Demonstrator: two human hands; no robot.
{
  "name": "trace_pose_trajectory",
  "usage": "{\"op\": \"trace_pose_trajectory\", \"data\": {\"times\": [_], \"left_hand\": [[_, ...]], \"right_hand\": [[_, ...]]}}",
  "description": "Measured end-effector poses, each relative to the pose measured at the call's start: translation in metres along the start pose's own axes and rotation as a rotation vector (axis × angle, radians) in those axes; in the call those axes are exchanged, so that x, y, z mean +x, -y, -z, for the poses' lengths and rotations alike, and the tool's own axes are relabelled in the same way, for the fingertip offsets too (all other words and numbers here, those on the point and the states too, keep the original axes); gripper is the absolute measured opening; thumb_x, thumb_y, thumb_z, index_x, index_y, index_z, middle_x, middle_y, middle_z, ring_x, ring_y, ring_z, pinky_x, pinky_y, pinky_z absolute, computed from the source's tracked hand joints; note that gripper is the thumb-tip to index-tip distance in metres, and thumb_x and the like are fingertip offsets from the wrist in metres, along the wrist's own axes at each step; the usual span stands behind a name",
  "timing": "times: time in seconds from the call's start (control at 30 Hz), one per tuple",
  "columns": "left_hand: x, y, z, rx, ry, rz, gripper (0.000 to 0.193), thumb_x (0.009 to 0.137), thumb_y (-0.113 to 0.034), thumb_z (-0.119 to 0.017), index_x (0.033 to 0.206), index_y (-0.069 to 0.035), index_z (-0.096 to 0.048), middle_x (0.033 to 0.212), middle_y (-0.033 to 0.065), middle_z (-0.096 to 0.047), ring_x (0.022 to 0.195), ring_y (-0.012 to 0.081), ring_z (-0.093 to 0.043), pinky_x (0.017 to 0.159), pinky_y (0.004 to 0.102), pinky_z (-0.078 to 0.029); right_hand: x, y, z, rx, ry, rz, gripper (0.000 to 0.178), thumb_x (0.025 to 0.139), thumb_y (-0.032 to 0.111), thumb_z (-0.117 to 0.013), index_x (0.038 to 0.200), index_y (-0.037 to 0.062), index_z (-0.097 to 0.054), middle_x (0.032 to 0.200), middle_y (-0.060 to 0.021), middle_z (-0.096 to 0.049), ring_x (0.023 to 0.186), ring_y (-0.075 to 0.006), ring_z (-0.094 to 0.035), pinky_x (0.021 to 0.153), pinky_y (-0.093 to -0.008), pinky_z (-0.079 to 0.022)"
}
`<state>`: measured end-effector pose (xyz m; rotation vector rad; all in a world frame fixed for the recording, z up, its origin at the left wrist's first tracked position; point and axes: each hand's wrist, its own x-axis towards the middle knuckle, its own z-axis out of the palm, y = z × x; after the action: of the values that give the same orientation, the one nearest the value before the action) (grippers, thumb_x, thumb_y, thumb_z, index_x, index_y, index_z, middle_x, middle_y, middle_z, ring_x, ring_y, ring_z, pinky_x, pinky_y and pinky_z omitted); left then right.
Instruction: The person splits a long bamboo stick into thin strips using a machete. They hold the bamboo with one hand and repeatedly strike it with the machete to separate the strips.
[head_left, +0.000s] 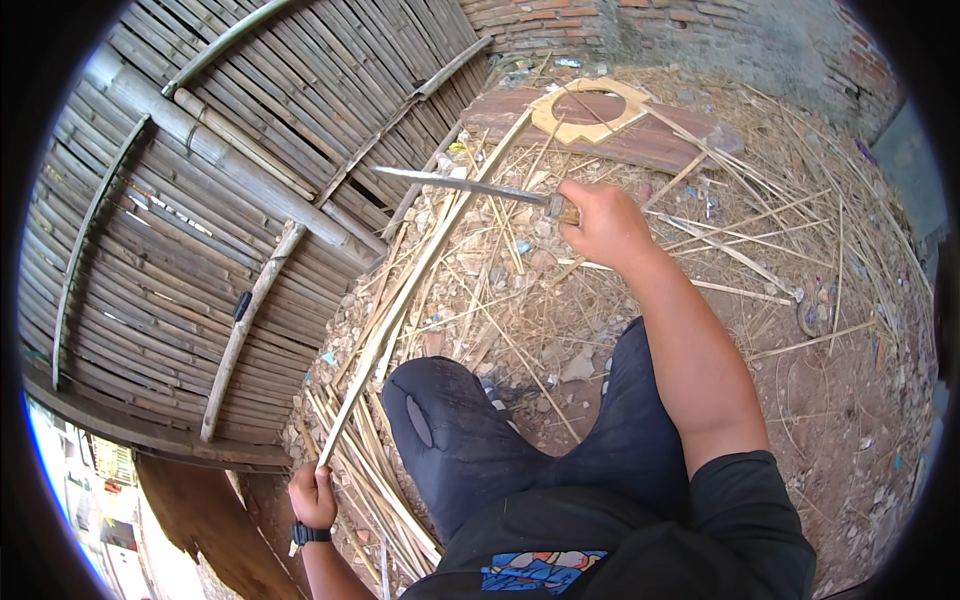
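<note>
My right hand [610,228] is wrapped round the handle of a large knife [450,182], whose long blade points left. The blade crosses a long, pale bamboo strip [408,290]; whether the two touch, I cannot tell. Low on the left, my left hand [312,498] pinches the near end of this strip between thumb and fingers. From there the strip slants up and away to the far boards. Beside my left leg lies a bundle of split bamboo strips [372,475], close to my left hand.
A bamboo-pole wall [200,280] rises on my left. Ahead, a yellowish board with a round hole [565,132] rests on a reddish-brown plank [685,160], before a brick wall [690,40]. Loose bamboo strips [735,245] and stones litter the dirt ground. My bent knees are below.
</note>
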<state>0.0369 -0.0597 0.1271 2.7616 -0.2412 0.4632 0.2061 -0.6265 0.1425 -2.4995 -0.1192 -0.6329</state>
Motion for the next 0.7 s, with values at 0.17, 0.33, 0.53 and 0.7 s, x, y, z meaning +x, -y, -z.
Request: {"op": "trace_pose_trajectory", "data": {"times": [0.17,0.33,0.53,0.7], "left_hand": [[-0.001,-0.003,-0.002,-0.009,0.021,-0.008,0.046,0.104,-0.038,-0.050,0.084,0.000,-0.064,0.066,0.0186,-0.058,0.063,0.0394,-0.059,0.058,0.0449,-0.044],[-0.001,-0.007,0.002,0.054,-0.017,-0.027,0.043,0.103,-0.036,-0.052,0.085,0.000,-0.065,0.067,0.0185,-0.059,0.061,0.0393,-0.059,0.057,0.0446,-0.045],[0.001,-0.002,-0.001,0.073,-0.021,0.000,0.039,0.103,-0.034,-0.053,0.086,-0.001,-0.065,0.070,0.0197,-0.060,0.066,0.0412,-0.061,0.060,0.0455,-0.047],[-0.008,0.001,-0.005,0.076,-0.055,-0.067,0.034,0.101,-0.029,-0.052,0.088,0.000,-0.065,0.075,0.0208,-0.062,0.069,0.0429,-0.061,0.062,0.0470,-0.048]], "right_hand": [[0.000,-0.019,-0.012,0.055,0.076,0.024,0.040,0.079,0.025,-0.078,0.111,0.0036,-0.068,0.084,-0.0210,-0.070,0.084,-0.0388,-0.069,0.076,-0.0481,-0.052],[0.007,-0.026,-0.011,-0.076,0.011,-0.159,0.041,0.081,0.029,-0.078,0.112,0.0035,-0.069,0.080,-0.0203,-0.070,0.079,-0.0383,-0.070,0.073,-0.0482,-0.053],[0.000,0.001,-0.013,0.189,0.091,0.063,0.036,0.081,0.028,-0.077,0.106,0.0026,-0.070,0.079,-0.0194,-0.070,0.076,-0.0368,-0.069,0.071,-0.0458,-0.051],[0.009,-0.047,-0.034,0.218,-0.068,-0.046,0.035,0.079,0.026,-0.077,0.104,0.0028,-0.070,0.077,-0.0188,-0.068,0.074,-0.0373,-0.067,0.069,-0.0444,-0.050]]}}
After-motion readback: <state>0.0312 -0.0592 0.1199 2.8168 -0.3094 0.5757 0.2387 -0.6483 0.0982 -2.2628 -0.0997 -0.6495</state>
